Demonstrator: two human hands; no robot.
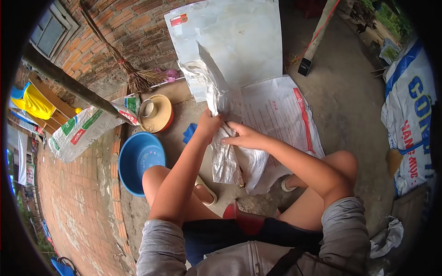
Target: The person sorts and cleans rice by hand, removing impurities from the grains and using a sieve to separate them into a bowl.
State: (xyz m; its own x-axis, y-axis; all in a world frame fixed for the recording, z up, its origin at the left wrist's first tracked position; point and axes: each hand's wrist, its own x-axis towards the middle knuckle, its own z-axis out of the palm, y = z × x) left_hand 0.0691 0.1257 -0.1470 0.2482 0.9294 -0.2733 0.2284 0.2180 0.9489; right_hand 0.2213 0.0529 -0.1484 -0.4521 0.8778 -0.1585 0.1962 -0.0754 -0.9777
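In front of me a white woven plastic sack point(225, 165) is gathered into folds between my hands, its crumpled upper end sticking up and its lower part hanging between my knees. My left hand point(210, 125) is closed around the bunched middle of the sack. Just beside and slightly lower, my right hand point(244, 136) grips the same sack with its fingers and thumb bent over the folds. Another white printed sack point(281, 110) with a red stripe lies flat on the ground beyond my right hand.
A blue plastic basin point(142, 158) stands by my left knee, with a round tan-topped container point(159, 115) behind it. A whitish board point(230, 41) leans at the brick wall beside a straw broom point(138, 80). A large printed sack point(410, 115) stands far right; a wooden pole point(78, 85) slants at left.
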